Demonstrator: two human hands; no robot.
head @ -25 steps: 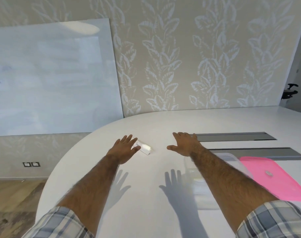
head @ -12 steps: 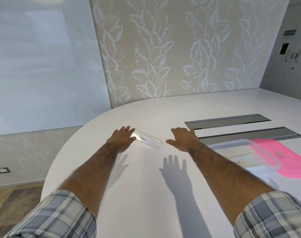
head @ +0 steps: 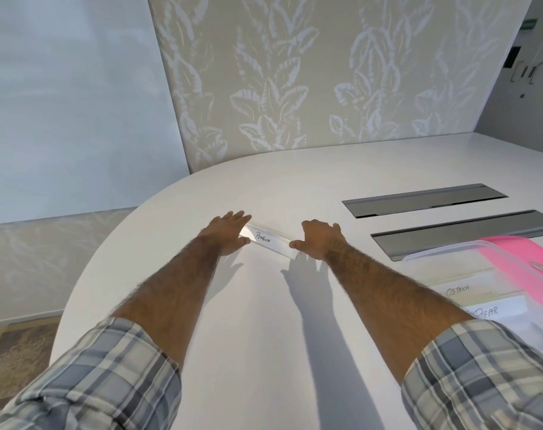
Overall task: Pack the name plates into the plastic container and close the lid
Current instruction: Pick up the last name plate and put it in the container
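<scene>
A clear name plate (head: 268, 240) marked "PENGUIN" lies slanted on the white table (head: 264, 321), between my two hands. My left hand (head: 227, 234) closes over its left end, fingers on the far side and thumb on the near side. My right hand (head: 318, 240) meets its right end, with the thumb tip on the near edge. The clear plastic container (head: 444, 252) stands open at the right. Inside it lie plates marked "OSTRICH" (head: 457, 291) and "BEAR" (head: 487, 313). The pink lid (head: 524, 268) rests behind the container, partly seen through its wall.
Two grey recessed cable hatches (head: 425, 200) sit in the table beyond the container. The table's rounded edge curves away on the left, with floor below. A patterned wall and a whiteboard (head: 72, 88) stand behind.
My right hand has moved left and reached the plate's right end. My left hand stays on the left end. The view has tilted down and closer.
</scene>
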